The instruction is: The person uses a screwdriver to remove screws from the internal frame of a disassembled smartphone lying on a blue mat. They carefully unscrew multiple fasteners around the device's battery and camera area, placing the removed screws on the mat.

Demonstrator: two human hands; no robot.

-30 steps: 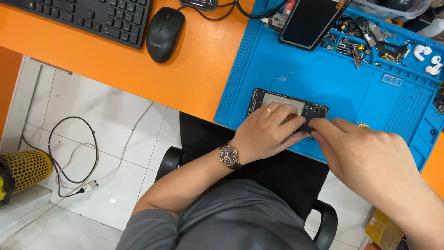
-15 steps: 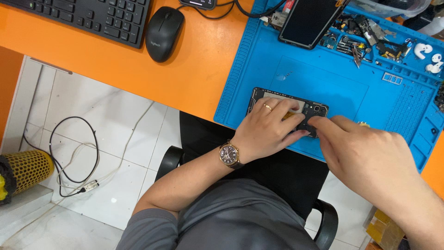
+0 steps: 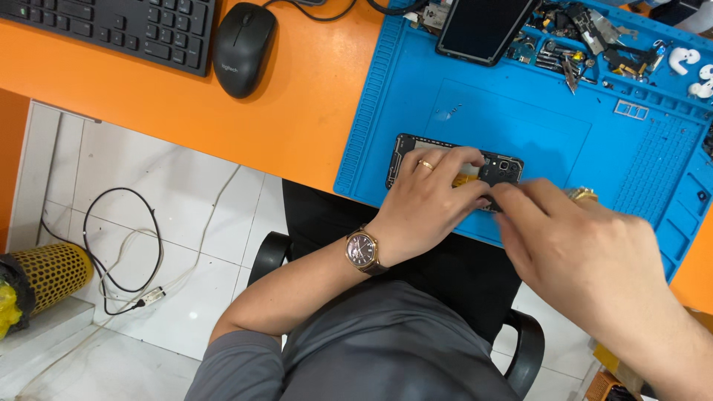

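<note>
An opened black phone lies back-up on the blue work mat, near its front edge. My left hand, with a ring and a brown wristwatch, lies across the phone's left and middle part and presses it down. My right hand comes in from the right, its fingertips at the phone's lower right corner, just under the camera cluster. A yellow part shows between the two hands. Whether the right fingers pinch something is hidden.
A second dark phone lies at the mat's back edge beside loose small parts and tools. White earbuds sit at the far right. A black mouse and keyboard rest on the orange desk. Cables lie on the tiled floor.
My right hand has slid a little left onto the phone's lower right corner. My left hand stays on the phone, its fingers shifting slightly.
</note>
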